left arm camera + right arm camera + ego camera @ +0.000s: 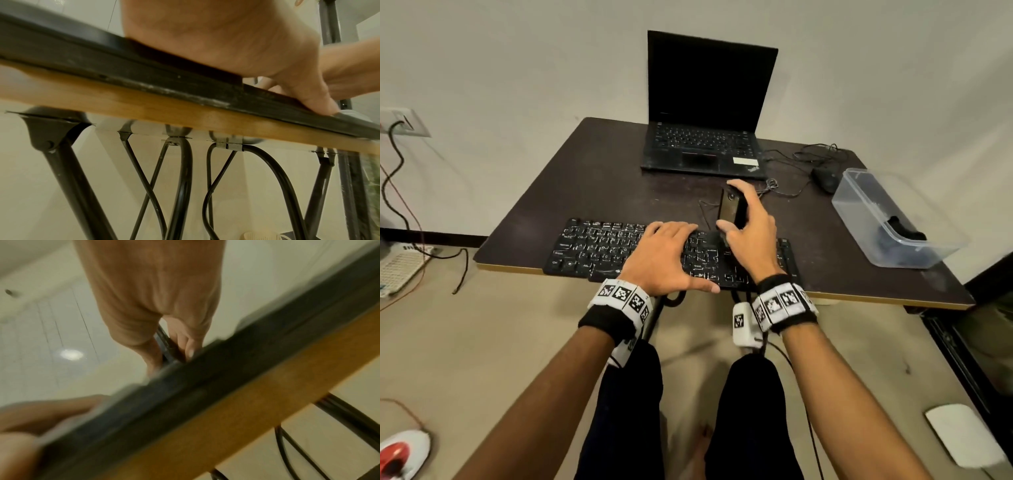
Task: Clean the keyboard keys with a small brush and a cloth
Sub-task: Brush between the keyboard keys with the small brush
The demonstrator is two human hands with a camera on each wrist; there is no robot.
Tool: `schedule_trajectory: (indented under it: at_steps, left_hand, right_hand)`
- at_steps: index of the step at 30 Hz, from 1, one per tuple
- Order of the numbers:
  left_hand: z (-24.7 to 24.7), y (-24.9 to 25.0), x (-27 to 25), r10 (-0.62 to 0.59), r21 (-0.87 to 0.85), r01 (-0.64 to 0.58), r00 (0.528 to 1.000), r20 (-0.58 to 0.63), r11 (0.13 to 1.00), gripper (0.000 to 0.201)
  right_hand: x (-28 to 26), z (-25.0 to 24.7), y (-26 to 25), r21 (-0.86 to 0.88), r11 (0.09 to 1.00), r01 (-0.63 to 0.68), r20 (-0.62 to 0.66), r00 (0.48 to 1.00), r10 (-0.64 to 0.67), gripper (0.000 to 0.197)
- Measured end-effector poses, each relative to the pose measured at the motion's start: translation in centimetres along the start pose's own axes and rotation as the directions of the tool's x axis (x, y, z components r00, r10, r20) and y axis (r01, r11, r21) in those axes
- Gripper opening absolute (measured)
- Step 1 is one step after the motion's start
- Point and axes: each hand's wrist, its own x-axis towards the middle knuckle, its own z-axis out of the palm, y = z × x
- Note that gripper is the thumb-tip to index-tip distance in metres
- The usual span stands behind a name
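Pale walls and a beige floor surround a dark brown table (pixel 592 178) with a light wooden edge, which stands on black metal legs (pixel 68 170). Toward its far side sits an open black laptop (pixel 705 113) with a dark screen. To the right of the laptop lie a tangle of thin black cable (pixel 791 161) and a black mouse (pixel 825 178), and beyond them a clear plastic container (pixel 887 219) holds something dark that cannot be identified.

At the near edge of the table lies a black keyboard (pixel 599 246) with white legends. The left hand (pixel 667 257) rests flat across its middle, fingers straight and spread over the keys, thumb stretched out along the front edge; it grips nothing. In the left wrist view the heel of that hand presses on the keyboard's front rim.

The right hand (pixel 750 233) hovers over the right part of the keyboard and holds a dark brush (pixel 731 209) nearly upright, thumb on one side and fingers curled round the other, lower end down toward the keys. The right wrist view, though blurred, shows the dark handle (pixel 164 340) pinched between thumb and fingers. Whether the bristles touch the keys cannot be told.

A wall socket (pixel 400 121) with a plugged black cord shows at the far left. Both wrists wear black bands with patterned markers.
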Motion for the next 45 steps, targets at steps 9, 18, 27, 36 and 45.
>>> schedule_trajectory:
  at_steps: [9,18,27,36,45]
  left_hand:
    - [0.0,0.0,0.1,-0.011,-0.023,0.01,1.0,-0.019,1.0,0.138]
    - [0.0,-0.1,0.0,-0.017,-0.028,0.016,1.0,-0.016,0.999,0.141]
    - [0.0,0.0,0.0,-0.012,-0.031,0.012,1.0,-0.011,0.999,0.142]
    - [-0.1,0.0,0.0,-0.021,-0.043,0.021,1.0,-0.002,0.999,0.142]
    - [0.0,0.0,0.0,-0.014,-0.036,0.014,1.0,-0.01,0.999,0.14]
  right_hand:
    - [-1.5,0.6,-0.8,0.048,0.998,0.047,0.034,0.998,-0.049,0.074]
    - [-0.2,1.2,-1.2,0.036,0.999,0.017,0.092,0.996,-0.02,0.073]
    - [0.8,1.2,-1.7,-0.004,1.0,-0.029,0.061,0.998,0.029,0.074]
    - [1.9,-0.3,-0.9,-0.061,0.995,-0.077,0.012,0.997,0.078,0.072]
    - [1.5,-1.9,0.3,-0.061,0.995,-0.082,-0.021,0.997,0.081,0.072]
